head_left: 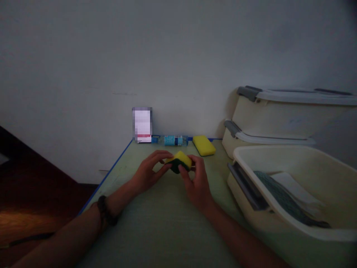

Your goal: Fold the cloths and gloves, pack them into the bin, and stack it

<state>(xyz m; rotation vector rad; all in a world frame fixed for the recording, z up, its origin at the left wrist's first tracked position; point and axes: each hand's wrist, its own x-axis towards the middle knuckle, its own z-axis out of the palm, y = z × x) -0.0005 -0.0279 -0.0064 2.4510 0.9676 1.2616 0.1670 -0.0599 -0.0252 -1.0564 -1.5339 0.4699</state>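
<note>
A yellow sponge with a dark green scouring side (183, 159) is held between both hands over the table. My left hand (150, 169) pinches its left end, thumb below and fingers on top. At the other end, my right hand (197, 182) grips it, with the thumb against the green side. The sponge looks bent, its green face turned toward me. A second yellow sponge (204, 145) lies behind my right hand, yellow side up. Left of that one, a clear plastic bottle (173, 140) with a blue label and blue cap rests on its side by the wall.
A blurred-out lit screen (142, 124) leans against the wall at the table's far left corner. On the right stands an open white bin (240, 154) holding cloth and a white item. Lidded storage boxes (275, 115) are stacked behind it. The greenish table (156, 230) has a blue edge.
</note>
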